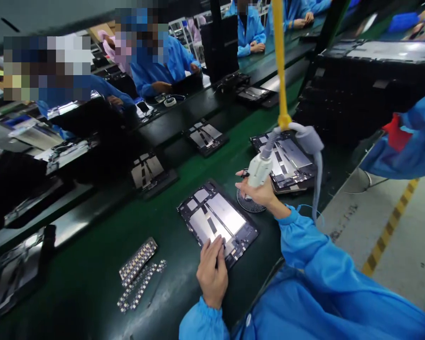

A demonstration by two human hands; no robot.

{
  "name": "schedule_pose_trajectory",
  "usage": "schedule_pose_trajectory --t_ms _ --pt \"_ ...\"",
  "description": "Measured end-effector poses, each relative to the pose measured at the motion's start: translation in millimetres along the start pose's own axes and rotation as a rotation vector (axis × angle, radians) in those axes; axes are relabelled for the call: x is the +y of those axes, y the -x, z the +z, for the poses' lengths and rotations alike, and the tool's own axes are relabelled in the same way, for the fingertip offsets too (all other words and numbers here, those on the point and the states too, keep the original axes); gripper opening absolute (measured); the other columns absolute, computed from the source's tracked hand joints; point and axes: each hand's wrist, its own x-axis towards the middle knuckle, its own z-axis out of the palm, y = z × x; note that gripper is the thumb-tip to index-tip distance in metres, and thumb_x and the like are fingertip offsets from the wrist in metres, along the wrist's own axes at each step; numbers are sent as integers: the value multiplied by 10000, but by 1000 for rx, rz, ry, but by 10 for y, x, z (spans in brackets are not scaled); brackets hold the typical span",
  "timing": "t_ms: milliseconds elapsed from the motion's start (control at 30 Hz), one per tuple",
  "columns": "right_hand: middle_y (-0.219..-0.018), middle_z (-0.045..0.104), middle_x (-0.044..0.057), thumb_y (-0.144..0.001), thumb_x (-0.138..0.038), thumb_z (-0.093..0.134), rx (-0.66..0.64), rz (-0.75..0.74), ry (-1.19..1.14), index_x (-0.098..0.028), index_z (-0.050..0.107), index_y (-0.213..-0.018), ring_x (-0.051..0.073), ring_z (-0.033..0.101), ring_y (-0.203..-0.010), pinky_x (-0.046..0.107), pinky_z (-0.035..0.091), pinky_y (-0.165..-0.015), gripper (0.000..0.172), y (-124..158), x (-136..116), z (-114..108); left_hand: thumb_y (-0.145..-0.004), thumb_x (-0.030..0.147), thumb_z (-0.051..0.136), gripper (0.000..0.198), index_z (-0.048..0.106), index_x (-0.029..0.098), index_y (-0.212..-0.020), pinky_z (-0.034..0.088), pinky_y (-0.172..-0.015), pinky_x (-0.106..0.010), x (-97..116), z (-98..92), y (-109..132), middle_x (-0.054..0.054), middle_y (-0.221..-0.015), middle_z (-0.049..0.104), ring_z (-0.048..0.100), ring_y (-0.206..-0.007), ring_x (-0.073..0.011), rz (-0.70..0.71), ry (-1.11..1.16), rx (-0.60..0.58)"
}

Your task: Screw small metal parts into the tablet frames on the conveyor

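Note:
An opened tablet chassis (pixel 217 219) with silver plates inside lies on the green conveyor belt (pixel 184 189) in front of me. My left hand (pixel 211 271) rests on its near edge, fingers pressed together on the frame. My right hand (pixel 258 191) is closed round a white electric screwdriver (pixel 260 167) that hangs from a yellow cable (pixel 279 61) with a grey hose. The tool's tip is over a small round dish (pixel 248 203) beside the tablet's far right corner.
Strips of small parts (pixel 138 271) lie on the belt at my left. More opened tablets (pixel 286 160) (pixel 205 136) (pixel 148 171) sit further along. Several people in blue coats work across the line; a blue sleeve (pixel 407 141) is at my right.

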Motion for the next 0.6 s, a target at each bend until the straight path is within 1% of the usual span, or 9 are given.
schedule_pose_trajectory --t_ms 100,167,300,467,533,600 --pt "-457 572 -43 -665 -307 748 -38 11 2 -175 628 -795 132 532 -397 293 490 -482 220 -63 100 89 -866 106 562 289 666 198 -1119 538 -961 -367 -3 -13 53 -47 -1000 744 661 -1061 -204 -40 -43 20" --pt "-458 568 -44 -659 -301 745 -56 22 -7 -172 629 -794 130 525 -391 287 481 -473 221 -88 149 119 -858 88 570 295 667 201 -1113 533 -965 -355 13 -28 82 -41 -1000 744 650 -1082 -202 -52 -33 21" --pt "-454 557 -52 -649 -280 748 -78 48 -43 -164 629 -836 124 510 -376 272 455 -443 250 -100 200 144 -851 56 558 325 652 201 -1126 514 -994 -396 43 -43 84 -39 -1027 737 651 -1080 -197 -17 53 -7" --pt "-469 545 -52 -615 -302 771 -64 96 -37 -166 622 -807 119 495 -373 261 425 -402 279 -75 236 161 -849 51 549 342 646 208 -1137 520 -981 -435 67 -68 63 -50 -1064 726 653 -1074 -205 -17 82 -4" --pt "-468 536 -53 -615 -305 772 -78 94 -31 -163 624 -802 117 491 -376 260 420 -401 278 -64 253 164 -847 70 562 305 663 202 -1103 529 -963 -430 66 -101 65 -61 -1073 721 660 -1053 -209 -30 84 19" --pt "-472 536 -54 -617 -302 772 -89 90 -23 -160 634 -828 116 489 -377 262 421 -399 289 -61 251 163 -842 94 581 254 684 197 -1050 549 -922 -388 38 -157 75 -62 -1048 726 680 -996 -200 -54 65 59"
